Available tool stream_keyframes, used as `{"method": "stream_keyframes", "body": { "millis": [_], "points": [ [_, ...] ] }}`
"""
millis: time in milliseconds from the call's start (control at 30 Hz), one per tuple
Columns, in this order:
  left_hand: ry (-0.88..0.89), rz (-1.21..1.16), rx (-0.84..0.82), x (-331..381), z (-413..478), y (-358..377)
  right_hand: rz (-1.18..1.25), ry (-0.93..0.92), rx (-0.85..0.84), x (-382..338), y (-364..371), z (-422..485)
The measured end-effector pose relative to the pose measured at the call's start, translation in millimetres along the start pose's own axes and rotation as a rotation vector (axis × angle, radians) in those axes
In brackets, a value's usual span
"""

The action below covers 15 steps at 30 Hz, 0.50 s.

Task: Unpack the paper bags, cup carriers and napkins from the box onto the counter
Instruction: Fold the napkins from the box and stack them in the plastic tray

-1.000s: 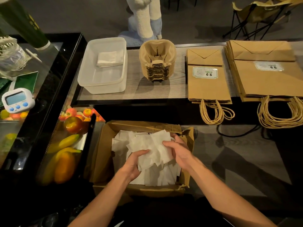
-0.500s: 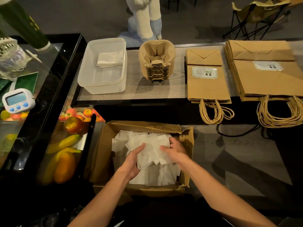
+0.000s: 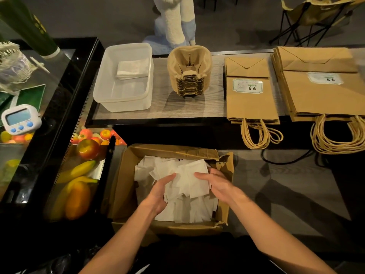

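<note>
Head view: loose wad squared up over the last second. Gripping napkin bundle (image 3: 187, 181) now with left hand (image 3: 158, 191) and right hand (image 3: 217, 184), still inside cardboard box (image 3: 173, 150). Likely next: over to plastic tub (image 3: 122, 104).

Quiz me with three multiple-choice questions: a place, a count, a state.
1. Where are the cup carriers? A) between plastic tub and paper bags B) on the floor C) inside the tub
2. How many stacks of them lie on the counter? A) one B) two C) four
3. What do left hand and right hand hold? A) scissors B) nothing C) napkins over the box
Answers: 1A, tub left, bags right; 2B, one small, one large; 3C, both grip white sheets.
</note>
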<state>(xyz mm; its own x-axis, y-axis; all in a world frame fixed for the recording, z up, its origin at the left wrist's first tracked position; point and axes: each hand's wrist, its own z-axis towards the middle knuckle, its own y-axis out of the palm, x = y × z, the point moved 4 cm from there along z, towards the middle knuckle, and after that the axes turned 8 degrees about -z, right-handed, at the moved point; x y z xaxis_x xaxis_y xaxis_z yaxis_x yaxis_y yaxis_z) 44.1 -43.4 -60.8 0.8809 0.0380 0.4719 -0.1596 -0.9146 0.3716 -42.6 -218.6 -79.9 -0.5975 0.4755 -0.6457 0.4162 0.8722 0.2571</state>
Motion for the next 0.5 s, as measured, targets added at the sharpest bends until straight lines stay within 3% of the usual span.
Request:
{"method": "stream_keyframes", "body": {
  "millis": [200, 300, 400, 500],
  "points": [
    [0.012, 0.027, 0.012, 0.0, -1.3, -0.8, -0.126, -0.002, -0.041, -1.7, 5.9, -6.1],
    [0.045, 0.010, 0.019, 2.2, -2.4, 1.0, -0.196, -0.060, 0.046, -3.5, 7.1, -8.3],
    [0.061, 0.041, 0.017, 4.7, -3.4, 0.1, -0.117, -0.120, 0.078, -6.0, 2.4, -10.8],
    [0.071, 0.090, 0.025, 6.6, -3.5, -3.2, 0.040, -0.148, 0.000, -7.6, -1.6, -12.3]
  ]
}}
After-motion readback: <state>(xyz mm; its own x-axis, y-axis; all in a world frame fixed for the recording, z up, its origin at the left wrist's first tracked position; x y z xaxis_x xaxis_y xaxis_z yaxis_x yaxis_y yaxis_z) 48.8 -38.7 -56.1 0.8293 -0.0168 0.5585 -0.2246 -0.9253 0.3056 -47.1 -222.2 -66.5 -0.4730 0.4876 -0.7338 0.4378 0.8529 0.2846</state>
